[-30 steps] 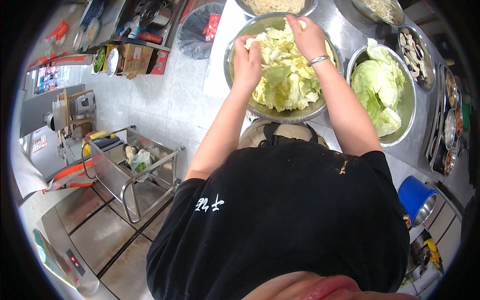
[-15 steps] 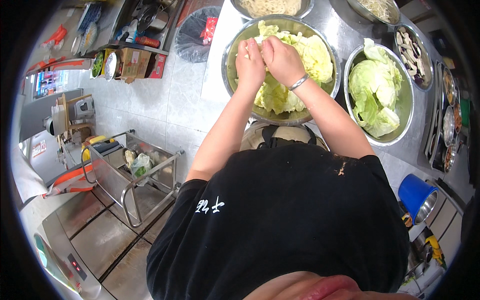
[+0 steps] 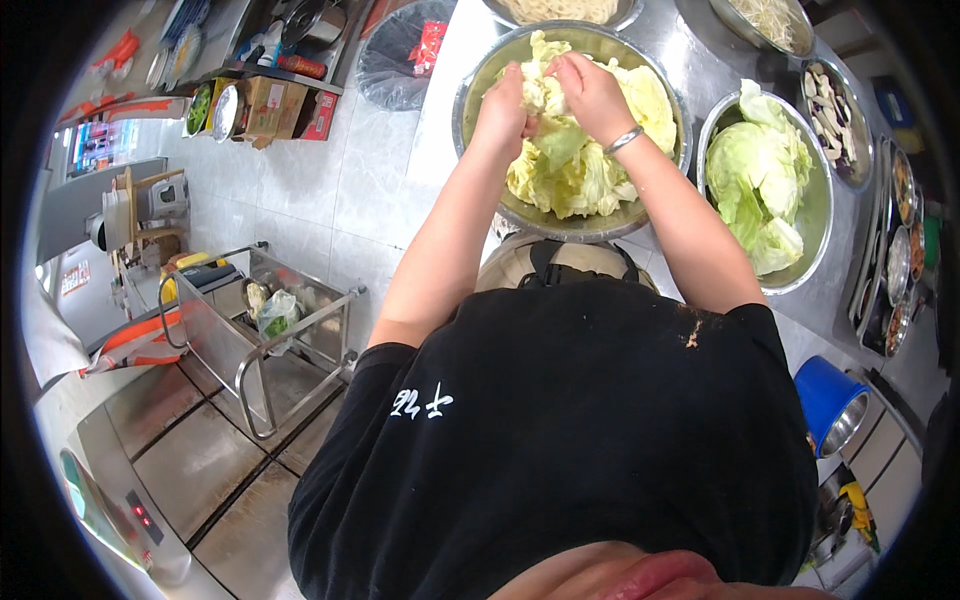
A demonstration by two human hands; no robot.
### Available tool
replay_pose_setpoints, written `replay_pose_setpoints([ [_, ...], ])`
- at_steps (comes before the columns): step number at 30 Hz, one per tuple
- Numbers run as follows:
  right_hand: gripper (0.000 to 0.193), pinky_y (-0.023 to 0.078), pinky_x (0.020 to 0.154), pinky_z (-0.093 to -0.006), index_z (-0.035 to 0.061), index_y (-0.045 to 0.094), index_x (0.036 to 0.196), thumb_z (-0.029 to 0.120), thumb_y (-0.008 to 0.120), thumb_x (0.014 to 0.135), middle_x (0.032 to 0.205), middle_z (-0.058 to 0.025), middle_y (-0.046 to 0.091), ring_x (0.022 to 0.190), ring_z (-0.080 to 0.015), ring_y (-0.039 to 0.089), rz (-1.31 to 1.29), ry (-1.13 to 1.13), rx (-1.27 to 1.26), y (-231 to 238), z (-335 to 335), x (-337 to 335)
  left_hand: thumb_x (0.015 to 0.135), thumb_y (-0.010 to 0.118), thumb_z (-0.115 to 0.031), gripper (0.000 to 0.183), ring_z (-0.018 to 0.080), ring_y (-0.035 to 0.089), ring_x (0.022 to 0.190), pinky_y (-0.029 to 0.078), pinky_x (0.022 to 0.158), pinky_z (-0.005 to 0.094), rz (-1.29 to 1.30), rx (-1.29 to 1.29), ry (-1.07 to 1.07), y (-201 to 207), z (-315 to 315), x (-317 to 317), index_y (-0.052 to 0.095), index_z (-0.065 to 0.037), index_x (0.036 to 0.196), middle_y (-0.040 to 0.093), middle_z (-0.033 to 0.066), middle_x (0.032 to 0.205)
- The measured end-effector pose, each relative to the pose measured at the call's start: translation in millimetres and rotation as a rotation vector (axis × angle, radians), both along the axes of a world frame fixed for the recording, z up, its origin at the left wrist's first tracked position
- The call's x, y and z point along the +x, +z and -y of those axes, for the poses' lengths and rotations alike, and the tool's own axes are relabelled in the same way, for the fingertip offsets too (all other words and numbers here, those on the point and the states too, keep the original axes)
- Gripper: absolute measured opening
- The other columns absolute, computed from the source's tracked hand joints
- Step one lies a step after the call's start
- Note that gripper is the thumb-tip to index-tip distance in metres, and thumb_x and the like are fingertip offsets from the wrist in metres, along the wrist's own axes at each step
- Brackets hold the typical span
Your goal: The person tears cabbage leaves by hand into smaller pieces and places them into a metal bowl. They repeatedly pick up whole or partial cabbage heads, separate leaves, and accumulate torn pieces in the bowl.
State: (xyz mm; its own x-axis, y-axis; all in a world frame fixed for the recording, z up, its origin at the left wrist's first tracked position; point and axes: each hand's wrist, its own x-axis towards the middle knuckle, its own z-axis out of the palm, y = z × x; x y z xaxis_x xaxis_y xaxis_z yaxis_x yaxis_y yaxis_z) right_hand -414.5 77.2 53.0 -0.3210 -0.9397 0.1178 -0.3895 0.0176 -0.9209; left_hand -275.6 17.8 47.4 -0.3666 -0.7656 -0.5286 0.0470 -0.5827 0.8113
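Note:
Both my hands are over a large steel bowl (image 3: 468, 125) heaped with torn pale-green lettuce leaves (image 3: 570, 180). Closed fingers of my left hand (image 3: 505, 112) grip one side of a lettuce piece (image 3: 543, 92). My right hand (image 3: 592, 98), with a silver bangle at its wrist, pinches the other side of it. Parts of the fingers are hidden behind the backs of the hands. To the right stands a second steel bowl (image 3: 822, 225) holding larger, less broken lettuce heads (image 3: 757, 165).
Noodles sit in a bowl (image 3: 565, 10) at the back, and bean sprouts in another (image 3: 762, 22). A bowl of sliced eggplant (image 3: 838, 125) and trays of ingredients (image 3: 893, 250) line the right side. A lined bin (image 3: 392, 75) and metal cart (image 3: 262, 335) stand left.
My hands have moved apart from being pressed together, showing the lettuce piece between them. The view has shifted slightly, so the bowls appear a little to the right.

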Motion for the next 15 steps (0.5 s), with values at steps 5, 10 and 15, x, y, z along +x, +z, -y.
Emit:
replay_pose_setpoints([
  [5, 0.038, 0.050, 0.086, -0.0430, 0.0131, 0.065, 0.118, 0.044, 0.051, 0.099, 0.107, -0.0189, 0.067, 0.100, -0.0349, 0.064, -0.397, -0.027, 0.166, 8, -3, -16, 0.094, 0.060, -0.040, 0.049, 0.0412, 0.062, 0.111, 0.047, 0.097, 0.0464, 0.789, -0.757, -0.249, -5, 5, 22, 0.059, -0.002, 0.125, 0.069, 0.0221, 0.107],
  [10, 0.047, 0.046, 0.098, -0.0445, 0.0218, 0.061, 0.132, 0.048, 0.057, 0.094, 0.117, -0.0187, 0.061, 0.110, -0.0353, 0.059, -0.772, 0.141, -0.035, 13, -32, -19, 0.089, 0.069, -0.034, 0.052, 0.0360, 0.058, 0.117, 0.045, 0.100, 0.0432, 0.793, -1.281, -0.258, -6, -12, 38, 0.058, -0.006, 0.131, 0.065, 0.0226, 0.117],
  [15, 0.018, 0.049, 0.083, -0.0431, 0.0067, 0.062, 0.095, 0.022, 0.067, 0.088, 0.101, -0.0100, 0.064, 0.098, -0.0319, 0.061, -0.601, 0.370, 0.136, 12, -47, -5, 0.084, 0.075, -0.030, 0.056, 0.0364, 0.059, 0.115, 0.046, 0.099, 0.0427, 0.562, -1.067, -0.530, 0, -46, 54, 0.058, -0.001, 0.129, 0.063, 0.0232, 0.121],
])
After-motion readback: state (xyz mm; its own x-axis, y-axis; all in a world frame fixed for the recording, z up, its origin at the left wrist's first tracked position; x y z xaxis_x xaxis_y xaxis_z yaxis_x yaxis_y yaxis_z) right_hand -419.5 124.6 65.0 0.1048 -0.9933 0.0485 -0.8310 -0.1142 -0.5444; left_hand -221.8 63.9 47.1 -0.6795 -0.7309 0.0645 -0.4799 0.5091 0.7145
